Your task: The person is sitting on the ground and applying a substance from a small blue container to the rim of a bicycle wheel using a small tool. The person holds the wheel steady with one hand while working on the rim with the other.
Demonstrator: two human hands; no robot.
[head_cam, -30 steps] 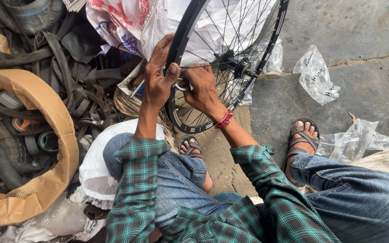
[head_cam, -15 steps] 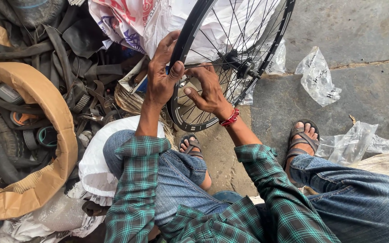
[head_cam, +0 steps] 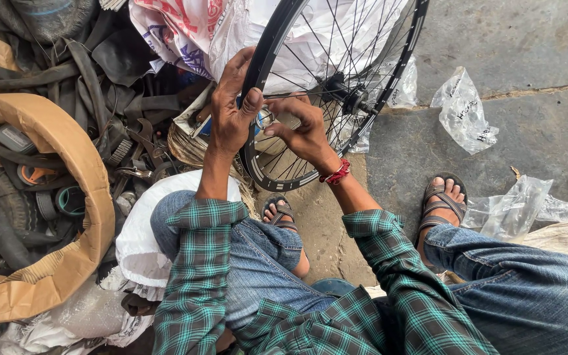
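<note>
On the concrete floor [head_cam: 527, 46] in front of the seated person, a black spoked wheel [head_cam: 336, 92] stands upright on its rim, leaning toward a white printed sack [head_cam: 231, 26] behind it. Left of the wheel lies a heap of old rubber tubes [head_cam: 67, 72], close enough to snag it if it rolls. The left hand [head_cam: 231, 115] is wrapped around the rim; should that grip slacken, the wheel could tip. Inside the wheel, the right hand [head_cam: 300, 131] pinches a small metal part [head_cam: 265, 118] among the spokes, which could slip free.
</note>
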